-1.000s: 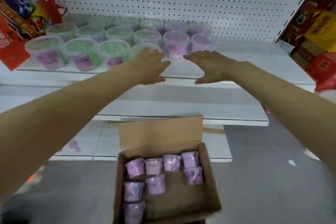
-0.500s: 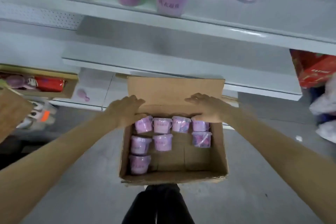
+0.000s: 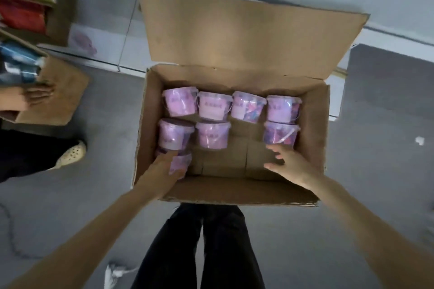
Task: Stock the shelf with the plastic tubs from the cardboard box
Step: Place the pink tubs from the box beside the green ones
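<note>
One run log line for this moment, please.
left hand on front tub | right hand open near right tub | box open

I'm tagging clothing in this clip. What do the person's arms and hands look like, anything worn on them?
The left forearm and right forearm are bare, no sleeves in view. The left hand and right hand wear no gloves; no watch, bracelet or ring shows.

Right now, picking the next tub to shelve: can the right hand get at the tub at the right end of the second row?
Probably yes. The right hand is open inside the cardboard box, fingertips right by that tub, nothing between.
</note>
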`<state>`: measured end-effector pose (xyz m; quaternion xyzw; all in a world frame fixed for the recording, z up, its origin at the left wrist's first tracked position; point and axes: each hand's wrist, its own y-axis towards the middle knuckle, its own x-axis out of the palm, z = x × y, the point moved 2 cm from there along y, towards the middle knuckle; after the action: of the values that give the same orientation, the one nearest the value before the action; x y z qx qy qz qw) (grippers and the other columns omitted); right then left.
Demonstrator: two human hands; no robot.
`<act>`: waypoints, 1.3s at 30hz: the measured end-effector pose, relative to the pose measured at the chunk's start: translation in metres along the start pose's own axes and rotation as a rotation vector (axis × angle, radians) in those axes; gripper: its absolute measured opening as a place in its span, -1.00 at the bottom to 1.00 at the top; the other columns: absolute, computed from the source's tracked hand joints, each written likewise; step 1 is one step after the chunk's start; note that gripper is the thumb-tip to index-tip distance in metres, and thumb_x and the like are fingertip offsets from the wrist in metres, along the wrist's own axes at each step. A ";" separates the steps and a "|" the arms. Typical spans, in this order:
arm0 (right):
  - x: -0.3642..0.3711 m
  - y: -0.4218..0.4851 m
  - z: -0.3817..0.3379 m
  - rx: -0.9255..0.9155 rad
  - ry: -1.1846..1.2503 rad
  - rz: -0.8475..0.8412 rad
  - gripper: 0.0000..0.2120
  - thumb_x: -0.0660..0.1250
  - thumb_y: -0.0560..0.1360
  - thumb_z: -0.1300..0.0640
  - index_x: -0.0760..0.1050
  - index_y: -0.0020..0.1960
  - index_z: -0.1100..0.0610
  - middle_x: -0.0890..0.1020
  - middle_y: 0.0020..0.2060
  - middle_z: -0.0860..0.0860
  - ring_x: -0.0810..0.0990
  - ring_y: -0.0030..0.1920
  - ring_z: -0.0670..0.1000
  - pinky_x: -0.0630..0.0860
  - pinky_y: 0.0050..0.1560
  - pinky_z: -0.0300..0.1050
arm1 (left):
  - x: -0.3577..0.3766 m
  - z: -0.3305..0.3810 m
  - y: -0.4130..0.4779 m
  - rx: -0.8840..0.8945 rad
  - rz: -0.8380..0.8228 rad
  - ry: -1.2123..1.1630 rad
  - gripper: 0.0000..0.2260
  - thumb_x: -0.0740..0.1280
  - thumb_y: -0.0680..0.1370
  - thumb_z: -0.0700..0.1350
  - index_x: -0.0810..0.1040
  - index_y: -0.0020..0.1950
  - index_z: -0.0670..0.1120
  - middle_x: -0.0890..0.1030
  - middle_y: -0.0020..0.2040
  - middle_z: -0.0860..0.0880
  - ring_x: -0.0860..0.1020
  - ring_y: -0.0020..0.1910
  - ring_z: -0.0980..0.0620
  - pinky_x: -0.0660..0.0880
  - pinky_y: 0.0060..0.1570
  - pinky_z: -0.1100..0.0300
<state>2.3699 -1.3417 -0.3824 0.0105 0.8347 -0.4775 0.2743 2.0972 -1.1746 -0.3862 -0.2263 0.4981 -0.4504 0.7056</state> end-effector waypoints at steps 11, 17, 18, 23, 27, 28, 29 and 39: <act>0.060 0.080 -0.033 -0.176 -0.044 0.015 -0.42 0.33 0.46 -0.10 0.22 0.41 -0.08 0.37 0.39 -0.02 0.40 0.34 0.00 0.39 0.28 -0.01 | -0.004 -0.001 0.067 0.053 0.195 0.103 -0.52 0.27 0.55 -0.03 0.27 0.43 -0.07 0.36 0.32 -0.19 0.46 0.20 -0.24 0.42 0.17 -0.06; 0.073 0.116 -0.055 -0.303 0.049 0.181 -0.45 0.35 0.45 -0.01 0.28 0.40 0.00 0.40 0.35 -0.02 0.37 0.35 -0.02 0.32 0.37 -0.04 | -0.015 -0.008 0.100 0.171 0.296 0.246 -0.57 0.28 0.55 -0.02 0.34 0.40 -0.07 0.40 0.32 -0.14 0.39 0.25 -0.15 0.37 0.21 0.00; 0.075 0.120 -0.056 -0.306 0.049 0.197 -0.44 0.34 0.46 -0.02 0.27 0.41 -0.01 0.38 0.36 -0.02 0.35 0.36 -0.03 0.29 0.37 -0.07 | -0.016 -0.008 0.103 0.187 0.305 0.275 -0.59 0.28 0.55 -0.02 0.37 0.38 -0.08 0.42 0.30 -0.15 0.38 0.24 -0.14 0.35 0.21 0.02; 0.077 0.137 -0.053 -0.301 -0.035 0.290 -0.51 0.30 0.48 -0.07 0.34 0.36 0.02 0.38 0.33 0.00 0.33 0.35 0.01 0.27 0.33 -0.10 | -0.019 -0.016 0.123 0.254 0.333 0.440 -0.65 0.30 0.52 0.05 0.52 0.25 -0.07 0.53 0.21 -0.12 0.40 0.19 -0.16 0.28 0.22 0.00; 0.075 0.144 -0.052 -0.306 -0.015 0.346 -0.69 0.37 0.44 -0.05 0.48 0.11 0.07 0.51 0.12 -0.04 0.44 0.17 -0.03 0.30 0.13 -0.23 | -0.017 -0.014 0.134 0.292 0.285 0.371 -0.70 0.37 0.48 0.02 0.58 0.15 -0.10 0.61 0.09 -0.13 0.50 0.11 -0.16 0.41 0.15 0.00; 0.076 0.146 -0.052 -0.308 0.025 0.330 -0.72 0.38 0.43 -0.04 0.48 0.06 0.08 0.54 0.06 -0.06 0.48 0.12 -0.05 0.34 0.08 -0.23 | -0.017 -0.014 0.136 0.303 0.252 0.305 -0.70 0.38 0.47 0.00 0.60 0.13 -0.13 0.63 0.05 -0.16 0.55 0.05 -0.16 0.46 0.10 -0.02; 0.077 0.147 -0.052 -0.313 0.072 0.302 -0.73 0.39 0.43 -0.03 0.47 0.04 0.08 0.56 0.02 -0.07 0.51 0.08 -0.06 0.39 0.05 -0.22 | -0.017 -0.013 0.137 0.315 0.217 0.246 -0.70 0.39 0.47 0.01 0.61 0.09 -0.15 0.65 0.01 -0.17 0.58 -0.01 -0.16 0.50 0.05 -0.03; 0.070 0.109 -0.061 -0.260 0.201 0.338 -0.70 0.30 0.50 -0.02 0.54 0.21 0.00 0.65 0.09 -0.04 0.59 0.10 -0.04 0.51 0.12 0.00 | -0.015 -0.001 0.107 0.346 0.237 0.051 -0.73 0.35 0.52 -0.10 0.58 0.21 -0.06 0.63 0.15 -0.10 0.58 0.11 -0.09 0.44 0.07 0.17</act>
<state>2.3136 -1.2502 -0.4772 0.1622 0.8985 -0.3100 0.2651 2.1389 -1.1090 -0.4608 -0.0305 0.4541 -0.4487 0.7691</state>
